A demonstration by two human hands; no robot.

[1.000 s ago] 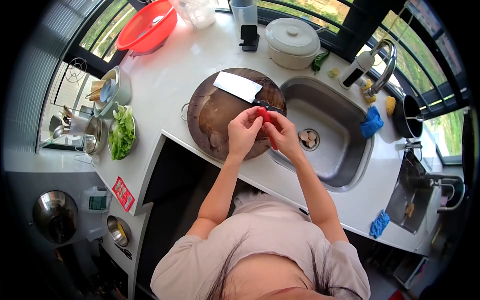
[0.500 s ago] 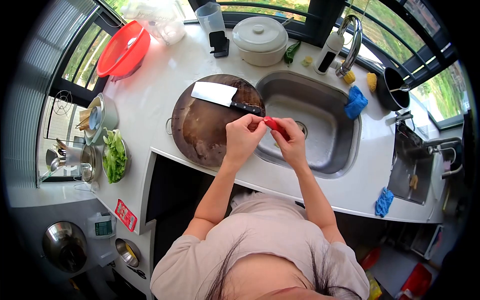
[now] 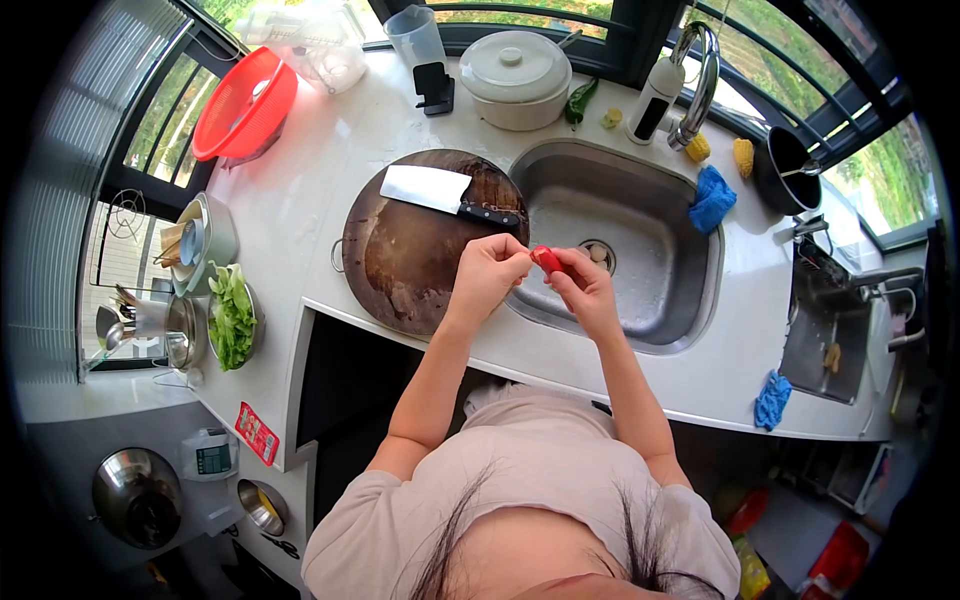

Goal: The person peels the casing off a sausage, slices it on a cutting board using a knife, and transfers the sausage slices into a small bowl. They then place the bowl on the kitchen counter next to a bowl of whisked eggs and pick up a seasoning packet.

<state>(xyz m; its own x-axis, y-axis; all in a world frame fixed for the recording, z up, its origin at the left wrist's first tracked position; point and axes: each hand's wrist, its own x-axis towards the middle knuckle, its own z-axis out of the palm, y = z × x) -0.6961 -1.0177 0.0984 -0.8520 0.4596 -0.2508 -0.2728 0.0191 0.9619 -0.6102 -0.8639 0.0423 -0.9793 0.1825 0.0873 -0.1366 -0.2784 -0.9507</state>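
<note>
Glossy slender red pepper (image 3: 547, 259) held in the right hand (image 3: 588, 290) near the white counter's (image 3: 295, 235) front edge, between round brown wooden board (image 3: 395, 270) and steel sink (image 3: 660, 285).
Right fingers close around its body; the left hand's (image 3: 488, 280) fingertips pinch together just beside it, holding what, if anything, I cannot tell. It looks light, smooth and crisp, probably slippery if wet; its middle should grip best.

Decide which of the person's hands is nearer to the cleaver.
Left. In this view, the left hand is just below the cleaver's handle; the right hand is farther off, below and right of it, over the sink.
</note>
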